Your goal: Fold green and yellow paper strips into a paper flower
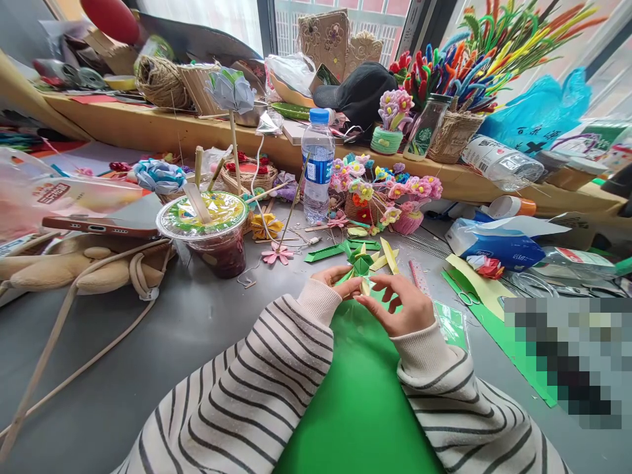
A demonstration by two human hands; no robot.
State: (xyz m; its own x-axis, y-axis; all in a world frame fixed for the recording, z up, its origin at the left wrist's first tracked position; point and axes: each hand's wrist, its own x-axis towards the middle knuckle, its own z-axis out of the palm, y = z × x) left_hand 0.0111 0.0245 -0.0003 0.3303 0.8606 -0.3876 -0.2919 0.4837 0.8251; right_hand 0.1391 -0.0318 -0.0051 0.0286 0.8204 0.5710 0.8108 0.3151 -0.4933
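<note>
My left hand is closed on a green folded-paper piece, its fingertips at the lower edge. My right hand comes from the other side, thumb and forefinger pinching at a small pale yellow paper piece between the two hands. Just behind lie yellow folded-paper strips and a green folded-paper strip. Beneath both hands spreads a large green sheet. The left fingers are partly hidden behind the paper.
Left of the hands stands a lidded drink cup with a straw. A water bottle and crocheted flowers are behind. To the right lie scissors, a green paper strip and a blue tissue pack. A crowded wooden ledge runs behind.
</note>
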